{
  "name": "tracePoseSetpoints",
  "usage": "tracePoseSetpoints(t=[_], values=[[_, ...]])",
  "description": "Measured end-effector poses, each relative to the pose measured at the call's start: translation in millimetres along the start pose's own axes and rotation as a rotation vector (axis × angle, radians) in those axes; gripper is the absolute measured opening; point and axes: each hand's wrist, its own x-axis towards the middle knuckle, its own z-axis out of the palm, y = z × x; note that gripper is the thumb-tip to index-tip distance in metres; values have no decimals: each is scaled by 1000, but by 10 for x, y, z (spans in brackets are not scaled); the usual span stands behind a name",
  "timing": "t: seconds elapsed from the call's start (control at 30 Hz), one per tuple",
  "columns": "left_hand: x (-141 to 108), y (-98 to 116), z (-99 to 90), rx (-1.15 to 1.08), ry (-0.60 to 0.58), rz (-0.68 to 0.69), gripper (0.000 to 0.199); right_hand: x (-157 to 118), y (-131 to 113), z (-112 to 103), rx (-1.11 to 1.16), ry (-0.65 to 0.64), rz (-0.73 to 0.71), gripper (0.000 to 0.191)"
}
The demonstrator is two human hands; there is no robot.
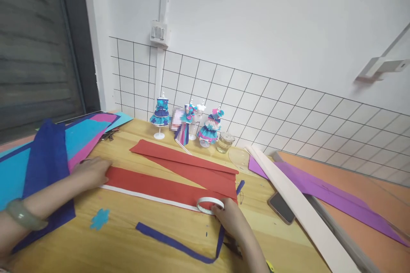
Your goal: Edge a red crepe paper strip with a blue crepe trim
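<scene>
A long red strip [153, 183] lies on the wooden table with white tape [144, 195] along its near edge. At the strip's left end rests my left hand [92, 172], its fingers bent down on the red material; whether they pinch it is hidden. My right hand [229, 215] grips a white tape roll [210, 205] at the strip's right end, thumb inside the ring. Behind lies another folded red piece [188, 165]. A narrow dark blue strip [176, 245] curves in front, and a light blue flower shape [100, 219] lies at the left.
Blue and pink sheets [81, 134] lie at the left. Small dressed stands [160, 113] and a glass [225, 142] stand at the back. At the right are a phone [281, 207], a pale strip [297, 204] and purple material [333, 198]. Dark scissors [232, 245] lie by my right wrist.
</scene>
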Motion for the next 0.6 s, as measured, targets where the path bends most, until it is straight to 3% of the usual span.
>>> tracePoseSetpoints(t=[0.13, 0.23, 0.33, 0.47, 0.6], values=[[-292, 722, 171, -42, -40, 213, 13, 4, 16, 3, -6, -12, -43, 18], [-519, 1294, 457, -198, -194, 400, 10, 9, 29, 11, -5, -9, -56, 17], [-646, 1698, 784, -375, -357, 475, 15, 23, 36, 24, -8, 3, -53, 17], [-638, 1945, 1100, -567, -528, 483, 18, 38, 37, 29, 13, -2, -61, 16], [-581, 1993, 1173, -720, -673, 472, 17, 37, 42, 17, 43, -5, -65, 17]])
